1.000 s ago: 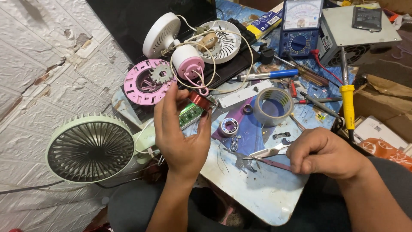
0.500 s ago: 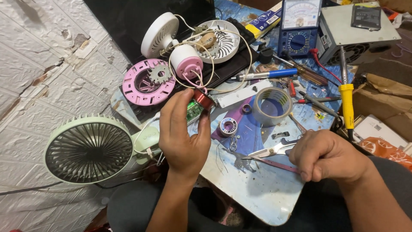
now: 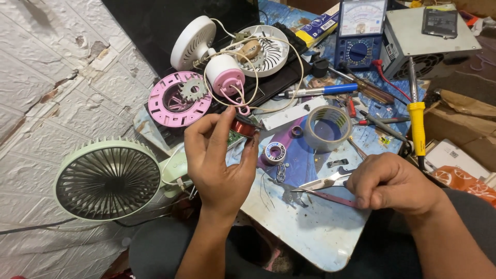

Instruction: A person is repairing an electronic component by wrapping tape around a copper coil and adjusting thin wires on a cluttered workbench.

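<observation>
Blue worn board [image 3: 320,232] crowded with tools rests over the lap, white embossed wall panel [image 3: 57,77] beside it. Left hand [image 3: 219,160] pinches a small copper-wound motor coil [image 3: 243,128] at its fingertips; a tape roll [image 3: 327,127] lies beyond. Right hand [image 3: 395,183] fingers close on scissors [image 3: 323,187], blades pointing toward the left wrist

At the bench's far edge stands a blue analog multimeter [image 3: 360,32] with a white dial face, a yellow-and-blue box [image 3: 319,27] lying just left of it. An orange printed packet [image 3: 461,178] and a white labelled box [image 3: 455,155] sit at far right.
</observation>
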